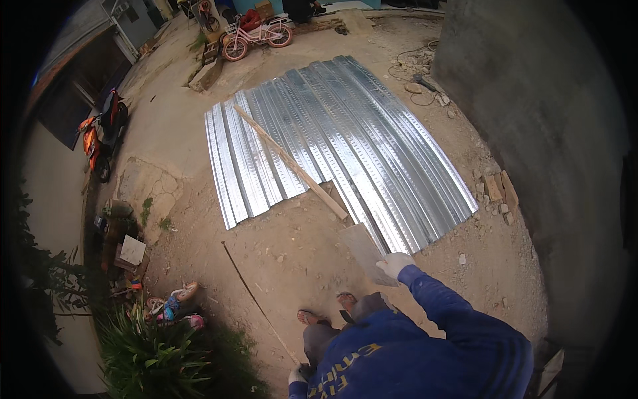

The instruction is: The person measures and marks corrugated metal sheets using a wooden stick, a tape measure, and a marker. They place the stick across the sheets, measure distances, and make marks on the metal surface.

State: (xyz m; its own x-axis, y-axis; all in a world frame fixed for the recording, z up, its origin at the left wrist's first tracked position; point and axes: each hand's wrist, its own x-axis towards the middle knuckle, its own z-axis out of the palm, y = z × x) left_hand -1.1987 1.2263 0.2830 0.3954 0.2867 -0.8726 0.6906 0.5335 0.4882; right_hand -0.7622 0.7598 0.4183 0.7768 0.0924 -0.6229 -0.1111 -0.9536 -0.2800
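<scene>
In my right hand (397,264), which wears a white glove, is the edge of a flat grey rectangular board (364,249). The fingers are closed on it, and it hangs beside the near edge of the metal sheets. My left hand (298,374), low in the picture and partly cut off by my body, is closed round the near end of a long thin rod (256,300). The rod slants away across the dirt to the left. Ahead lie ribbed, shiny metal sheets (345,143) on the ground, with a long wooden plank (292,165) diagonally on top.
A grey wall (531,133) stands along the right, with bricks and rubble (495,189) at its foot. Leafy plants (156,352) grow at lower left. An orange motorbike (100,136) and a pink bicycle (258,36) stand farther off. A cable (409,73) lies at far right.
</scene>
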